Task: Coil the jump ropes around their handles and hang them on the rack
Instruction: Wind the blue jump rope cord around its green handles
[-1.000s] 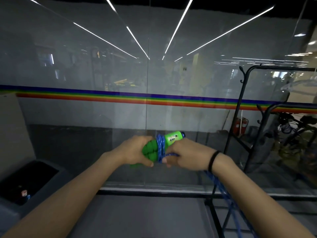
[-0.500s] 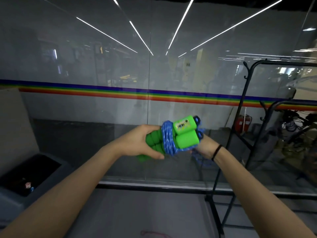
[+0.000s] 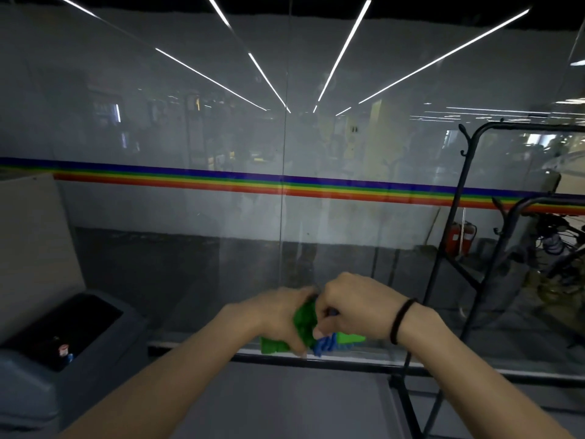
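Where raised before, handles (image 3: 305,324) now lower.

Green handles (image 3: 304,324) blurred, mostly hidden by both hands — rack (image 3: 456,236) cut off at the right edge

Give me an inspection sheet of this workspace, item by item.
Surface: grey floor below; no table seen.
Job's things: green handles held together, blue rope coiled around them; black rack on the right, nothing seen hanging.
Clutter: grey bin on the left, small items inside.
Grippers: left hand and right hand both closed on the bundle.
Cables: nothing seen.
Surroundings: glass wall with rainbow stripe; fire extinguishers behind.
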`<action>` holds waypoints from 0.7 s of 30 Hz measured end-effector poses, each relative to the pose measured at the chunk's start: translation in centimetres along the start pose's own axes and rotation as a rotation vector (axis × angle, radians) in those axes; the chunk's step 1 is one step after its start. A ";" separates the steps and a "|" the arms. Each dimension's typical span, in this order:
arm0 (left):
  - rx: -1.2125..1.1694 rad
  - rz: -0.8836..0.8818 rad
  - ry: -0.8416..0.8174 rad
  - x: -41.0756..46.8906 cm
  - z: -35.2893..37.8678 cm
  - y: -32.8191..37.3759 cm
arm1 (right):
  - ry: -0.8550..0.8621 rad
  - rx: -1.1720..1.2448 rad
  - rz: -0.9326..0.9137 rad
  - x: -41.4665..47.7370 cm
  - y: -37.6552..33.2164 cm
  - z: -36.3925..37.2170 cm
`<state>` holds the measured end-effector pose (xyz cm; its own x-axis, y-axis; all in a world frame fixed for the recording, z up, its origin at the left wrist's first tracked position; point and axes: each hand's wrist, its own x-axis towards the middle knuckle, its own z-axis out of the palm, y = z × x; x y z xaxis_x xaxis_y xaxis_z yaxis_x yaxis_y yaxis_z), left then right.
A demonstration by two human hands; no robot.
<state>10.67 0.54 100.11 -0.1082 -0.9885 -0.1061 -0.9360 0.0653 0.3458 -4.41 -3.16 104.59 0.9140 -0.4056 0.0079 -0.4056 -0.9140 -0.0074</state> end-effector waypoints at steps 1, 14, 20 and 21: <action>0.011 -0.003 -0.046 -0.1 -0.2 0.0 | 0.017 0.057 -0.018 0.2 0.4 -0.2; 0.063 0.014 -0.249 -1.8 -0.3 0.5 | 0.239 0.558 -0.139 2.6 3.7 0.0; -0.078 0.141 -0.161 -2.7 -0.9 1.1 | 0.205 0.920 -0.109 4.0 4.7 2.7; -0.175 0.149 -0.135 -2.9 -0.8 0.9 | 0.208 0.977 -0.103 3.8 4.5 3.1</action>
<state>10.42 3.37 101.47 -0.2950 -0.9417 -0.1616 -0.8355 0.1721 0.5219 -2.78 -8.81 101.49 0.8864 -0.4028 0.2283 -0.0536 -0.5791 -0.8135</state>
